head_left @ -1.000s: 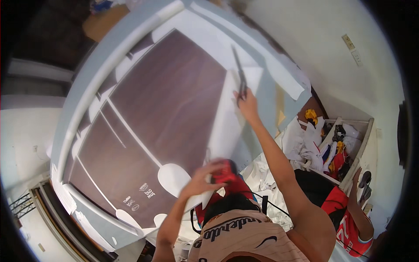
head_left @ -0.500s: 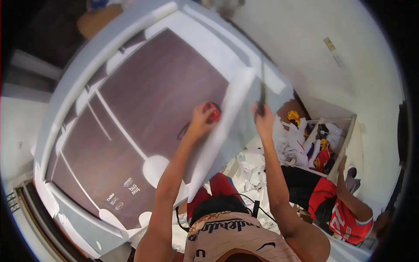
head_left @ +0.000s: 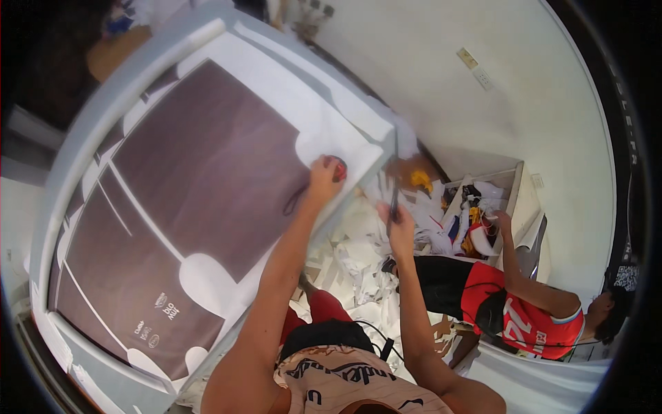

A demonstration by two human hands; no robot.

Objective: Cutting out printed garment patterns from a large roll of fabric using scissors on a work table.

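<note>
On the table, a dark brown printed sheet with white shapes [head_left: 227,152] lies flat. My left hand [head_left: 323,181] curls over a small round red-and-black object [head_left: 338,168] near the sheet's right edge. Most of that object is hidden under my fingers, and I cannot make out its kind. Beside my wrist lies a dark cord loop [head_left: 295,200]. Past the table's right edge, my right hand [head_left: 398,231] grips dark long-bladed scissors [head_left: 394,200], blades pointing away from me. The blades are blurred; whether they are apart I cannot tell.
White scraps [head_left: 358,265] cover the floor right of the table [head_left: 383,131]. A wooden bin [head_left: 514,196] of coloured and white scraps stands by the wall. At right, a co-worker in a red jersey [head_left: 524,317] bends toward it, one hand [head_left: 503,222] beside it.
The white strip raised along the table's right edge has dropped away from there. My right hand has come nearer to me with the scissors. My left hand stays on the red object; the view has shifted.
</note>
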